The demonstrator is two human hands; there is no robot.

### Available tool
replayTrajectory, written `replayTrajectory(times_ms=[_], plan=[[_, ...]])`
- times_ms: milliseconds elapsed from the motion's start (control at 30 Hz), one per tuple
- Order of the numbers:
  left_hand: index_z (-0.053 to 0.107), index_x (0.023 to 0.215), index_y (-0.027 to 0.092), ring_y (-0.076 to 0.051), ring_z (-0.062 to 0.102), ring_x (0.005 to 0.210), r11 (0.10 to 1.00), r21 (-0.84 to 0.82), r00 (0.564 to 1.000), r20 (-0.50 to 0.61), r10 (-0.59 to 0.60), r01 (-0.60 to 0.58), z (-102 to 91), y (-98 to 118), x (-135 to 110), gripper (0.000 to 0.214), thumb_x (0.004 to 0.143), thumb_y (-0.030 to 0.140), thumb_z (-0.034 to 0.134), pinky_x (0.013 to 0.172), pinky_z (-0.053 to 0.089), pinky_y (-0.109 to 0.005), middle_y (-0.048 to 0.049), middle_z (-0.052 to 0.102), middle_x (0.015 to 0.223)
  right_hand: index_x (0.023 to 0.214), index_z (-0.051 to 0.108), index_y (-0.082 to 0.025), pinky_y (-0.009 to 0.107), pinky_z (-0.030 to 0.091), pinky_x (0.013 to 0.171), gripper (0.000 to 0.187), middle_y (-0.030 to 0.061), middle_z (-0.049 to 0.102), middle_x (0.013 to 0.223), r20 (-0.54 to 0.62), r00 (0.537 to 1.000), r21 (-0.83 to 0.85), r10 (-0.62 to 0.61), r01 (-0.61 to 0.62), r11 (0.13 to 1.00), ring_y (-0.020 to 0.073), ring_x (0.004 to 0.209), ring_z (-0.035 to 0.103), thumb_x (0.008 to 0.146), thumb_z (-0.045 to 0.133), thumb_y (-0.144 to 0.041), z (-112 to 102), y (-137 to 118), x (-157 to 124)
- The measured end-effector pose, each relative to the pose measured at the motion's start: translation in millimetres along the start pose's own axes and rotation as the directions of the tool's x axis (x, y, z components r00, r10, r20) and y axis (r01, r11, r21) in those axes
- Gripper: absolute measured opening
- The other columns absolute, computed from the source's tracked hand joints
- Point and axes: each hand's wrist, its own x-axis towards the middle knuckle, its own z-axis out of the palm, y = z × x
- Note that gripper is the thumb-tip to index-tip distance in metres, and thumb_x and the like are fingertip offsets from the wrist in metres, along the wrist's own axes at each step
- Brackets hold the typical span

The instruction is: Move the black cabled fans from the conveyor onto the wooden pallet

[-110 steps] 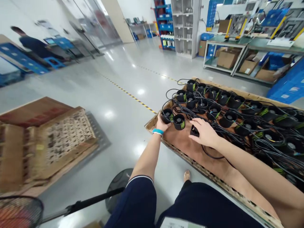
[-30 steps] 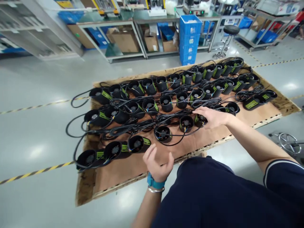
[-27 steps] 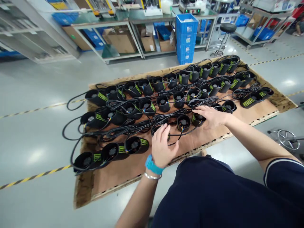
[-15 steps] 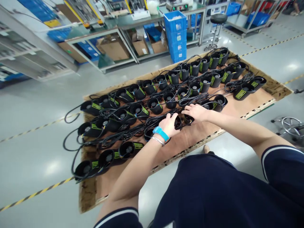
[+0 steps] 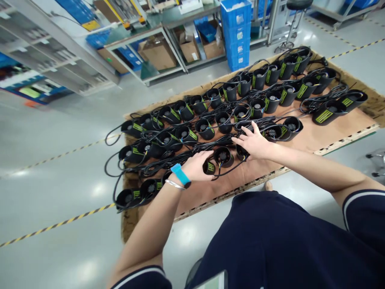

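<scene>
Several black round fan units with green labels and black cables lie in rows on a brown board (image 5: 303,138) on the floor. My left hand (image 5: 195,165), with a blue wristband, is closed round one fan unit (image 5: 209,167) in the front row. Right beside it stands another fan unit (image 5: 223,156). My right hand (image 5: 255,141) rests with fingers spread on a further unit (image 5: 241,152) and the black cables (image 5: 210,142) near it.
The board lies on a grey floor marked with yellow-black tape (image 5: 57,224). Behind it stand metal benches with cardboard boxes (image 5: 158,54), stacked blue crates (image 5: 236,30) and a stool (image 5: 290,18). A chair base (image 5: 375,160) is at the right edge.
The view swung from the board's left end to its middle. My left hand came up from the board's front edge and closed on a front-row fan unit. My right hand stayed on the neighbouring units.
</scene>
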Motion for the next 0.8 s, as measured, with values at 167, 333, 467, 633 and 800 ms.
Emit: replayTrajectory(times_ms=[167, 333, 467, 633, 800], plan=[[0.056, 0.124, 0.019, -0.030, 0.055, 0.109, 0.996, 0.094, 0.990, 0.138, -0.001, -0.012, 1.0, -11.2, -6.5, 0.061, 0.066, 0.032, 0.069, 0.099, 0.046, -0.042, -0.0125, 0.055, 0.120, 0.128, 0.055, -0.013, 0.067, 0.012, 0.111, 0.077, 0.0144, 0.058, 0.118, 0.026, 0.995, -0.001, -0.099, 0.099, 0.995, 0.0331, 0.117, 0.049, 0.061, 0.086, -0.033, -4.3, -5.0, 5.4], [0.057, 0.120, 0.018, -0.031, 0.056, 0.108, 0.990, 0.141, 0.987, 0.160, -0.002, -0.021, -3.5, -19.3, -15.3, 0.059, 0.062, 0.024, 0.067, 0.097, 0.047, -0.044, -0.0128, 0.057, 0.119, 0.135, 0.049, -0.013, 0.063, 0.016, 0.112, 0.077, 0.0154, 0.054, 0.127, 0.054, 0.995, 0.100, -0.081, 0.075, 0.992, 0.0327, 0.124, 0.044, 0.067, 0.080, -0.034, -9.5, -10.2, 1.0], [0.040, 0.138, 0.016, -0.032, 0.048, 0.126, 0.993, -0.010, 0.993, -0.023, 0.120, -0.120, -26.3, -14.0, -21.3, 0.082, 0.064, 0.036, 0.069, 0.110, 0.039, -0.046, -0.0155, 0.048, 0.139, 0.150, 0.030, -0.017, 0.062, 0.020, 0.110, 0.091, 0.0187, 0.036, 0.147, -0.034, 0.989, 0.184, 0.147, -0.138, 0.973, 0.0372, 0.136, 0.030, 0.071, 0.074, -0.035, -18.6, 29.2, -45.3], [0.049, 0.127, 0.015, -0.025, 0.054, 0.118, 0.958, -0.061, 0.891, -0.389, 0.235, -0.279, -38.8, 75.7, 43.8, 0.058, 0.077, 0.041, 0.062, 0.105, 0.045, -0.038, -0.0125, 0.055, 0.126, 0.152, 0.023, -0.018, 0.064, 0.032, 0.104, 0.120, 0.0217, 0.025, 0.152, -0.029, 0.813, 0.236, 0.581, -0.559, 0.795, 0.0463, 0.135, 0.029, 0.053, 0.082, -0.048, 0.7, 122.4, -122.3], [0.034, 0.143, 0.013, -0.041, 0.045, 0.125, 0.950, 0.147, 0.933, -0.196, 0.302, -0.277, -17.0, 160.7, 166.9, 0.107, 0.055, 0.052, 0.081, 0.100, 0.045, -0.051, -0.0200, 0.037, 0.145, 0.143, 0.035, -0.009, 0.042, 0.044, 0.102, 0.102, 0.0200, 0.049, 0.135, -0.048, 0.893, 0.433, 0.448, -0.386, 0.815, 0.0310, 0.120, 0.052, 0.056, 0.080, -0.036, 40.3, 161.4, -123.7]])
